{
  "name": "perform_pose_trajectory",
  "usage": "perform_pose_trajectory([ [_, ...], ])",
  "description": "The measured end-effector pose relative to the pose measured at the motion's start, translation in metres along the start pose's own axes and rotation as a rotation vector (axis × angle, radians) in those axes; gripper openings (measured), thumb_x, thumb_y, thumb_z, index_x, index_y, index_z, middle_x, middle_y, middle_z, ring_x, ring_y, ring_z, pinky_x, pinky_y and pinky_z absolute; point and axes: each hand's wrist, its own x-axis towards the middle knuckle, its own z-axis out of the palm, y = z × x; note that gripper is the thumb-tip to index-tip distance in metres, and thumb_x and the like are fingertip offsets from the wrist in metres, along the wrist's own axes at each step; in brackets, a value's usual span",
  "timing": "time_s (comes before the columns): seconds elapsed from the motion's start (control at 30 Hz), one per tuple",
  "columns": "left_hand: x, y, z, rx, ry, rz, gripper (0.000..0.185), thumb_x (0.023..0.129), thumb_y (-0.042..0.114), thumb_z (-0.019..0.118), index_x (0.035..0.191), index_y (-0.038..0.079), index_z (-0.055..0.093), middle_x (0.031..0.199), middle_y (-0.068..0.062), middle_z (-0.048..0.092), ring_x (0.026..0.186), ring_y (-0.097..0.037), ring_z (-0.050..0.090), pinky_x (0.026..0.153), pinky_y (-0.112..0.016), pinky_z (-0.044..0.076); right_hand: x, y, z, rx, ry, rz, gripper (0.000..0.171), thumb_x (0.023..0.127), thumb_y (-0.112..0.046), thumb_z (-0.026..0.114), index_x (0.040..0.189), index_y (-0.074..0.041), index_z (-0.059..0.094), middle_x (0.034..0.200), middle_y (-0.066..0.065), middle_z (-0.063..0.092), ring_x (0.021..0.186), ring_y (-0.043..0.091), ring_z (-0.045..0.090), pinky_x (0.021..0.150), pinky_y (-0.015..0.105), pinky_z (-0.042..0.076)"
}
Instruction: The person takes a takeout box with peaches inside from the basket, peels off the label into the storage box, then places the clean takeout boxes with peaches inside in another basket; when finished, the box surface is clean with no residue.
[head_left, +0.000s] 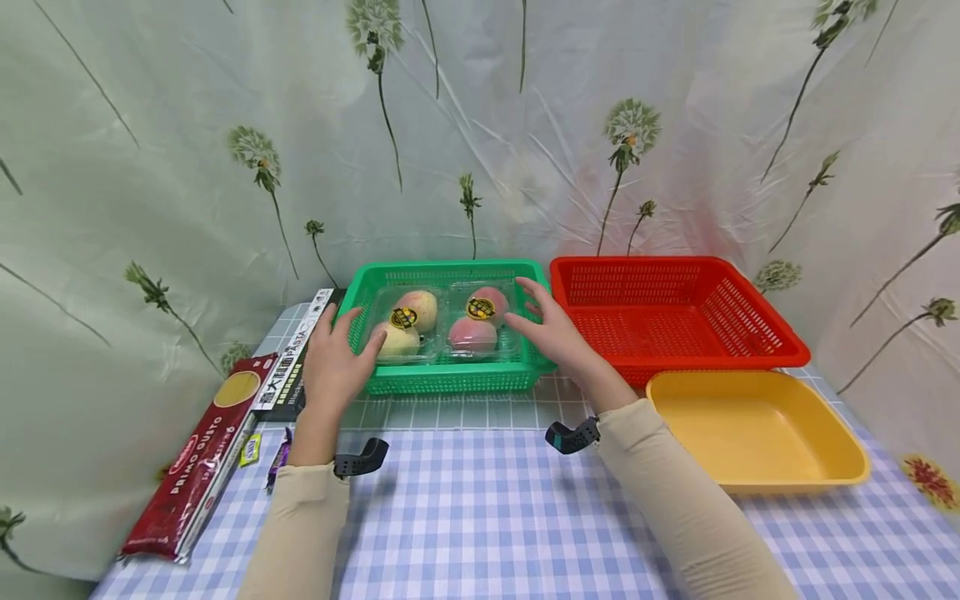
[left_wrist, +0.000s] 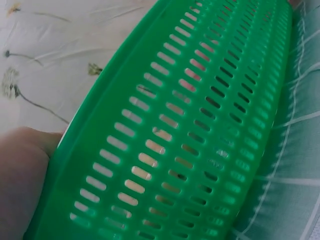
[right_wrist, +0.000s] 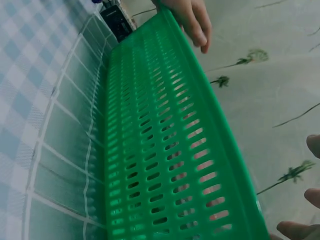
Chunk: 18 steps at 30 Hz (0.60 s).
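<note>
A green slotted basket (head_left: pixel 450 379) stands at the middle back of the table. Inside it lies a clear plastic clamshell (head_left: pixel 442 321) of yellow-pink peaches (head_left: pixel 416 310) with round stickers. My left hand (head_left: pixel 337 358) reaches over the basket's left rim, its relaxed fingers at the clamshell's left end. My right hand (head_left: pixel 551 329) hovers over the right rim with straight, spread fingers beside the clamshell's right end. Neither hand visibly grips anything. The left wrist view shows the basket wall (left_wrist: pixel 175 140) close up. In the right wrist view the basket wall (right_wrist: pixel 160 150) fills the frame, with the left hand's fingers (right_wrist: pixel 192 20) over its far rim.
An empty red basket (head_left: pixel 720 360) sits right of the green one, and a yellow tray (head_left: pixel 757 425) lies in front of it. At the table's left edge lie a red spaghetti pack (head_left: pixel 198 462), a black pasta box (head_left: pixel 296 354) and small wrappers (head_left: pixel 251 450). A flowered curtain hangs behind.
</note>
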Motion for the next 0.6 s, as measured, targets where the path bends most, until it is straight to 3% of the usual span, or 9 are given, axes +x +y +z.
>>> perform_pose_trajectory([
  [0.13, 0.002, -0.006, 0.001, -0.084, -0.032, -0.065, 0.065, 0.097, 0.052, 0.057, 0.151, 0.018, 0.043, 0.167, -0.015, 0.018, 0.146, -0.047, 0.031, 0.106, -0.068, 0.037, 0.013, -0.003, 0.003, 0.033, -0.034, 0.076, 0.069, 0.099, -0.035, 0.061, 0.158, -0.030, 0.025, 0.168, 0.009, 0.017, 0.154, 0.036, 0.019, 0.121, 0.059, 0.024],
  [0.33, 0.004, -0.010, 0.000, -0.225, -0.071, -0.121, 0.061, 0.098, 0.048, 0.057, 0.150, 0.018, 0.045, 0.167, -0.016, 0.017, 0.150, -0.046, 0.023, 0.115, -0.067, 0.026, 0.025, -0.004, 0.005, 0.083, -0.090, 0.140, 0.070, 0.099, -0.033, 0.061, 0.158, -0.025, 0.025, 0.167, 0.008, 0.016, 0.155, 0.035, 0.011, 0.122, 0.062, 0.016],
  [0.5, 0.005, -0.018, -0.003, -0.373, -0.109, -0.198, 0.055, 0.100, 0.044, 0.055, 0.150, 0.023, 0.046, 0.165, -0.012, 0.026, 0.152, -0.039, 0.023, 0.118, -0.064, 0.024, 0.033, -0.002, 0.012, 0.078, -0.072, 0.191, 0.072, 0.098, -0.031, 0.062, 0.159, -0.023, 0.023, 0.166, 0.009, 0.020, 0.153, 0.034, 0.018, 0.122, 0.061, 0.016],
  [0.6, 0.005, -0.023, -0.002, -0.473, -0.130, -0.240, 0.053, 0.102, 0.041, 0.054, 0.150, 0.023, 0.046, 0.162, -0.011, 0.033, 0.148, -0.037, 0.033, 0.116, -0.059, 0.032, 0.037, -0.001, 0.017, 0.073, -0.058, 0.235, 0.072, 0.097, -0.030, 0.062, 0.158, -0.022, 0.024, 0.166, 0.009, 0.022, 0.151, 0.032, 0.021, 0.122, 0.060, 0.017],
])
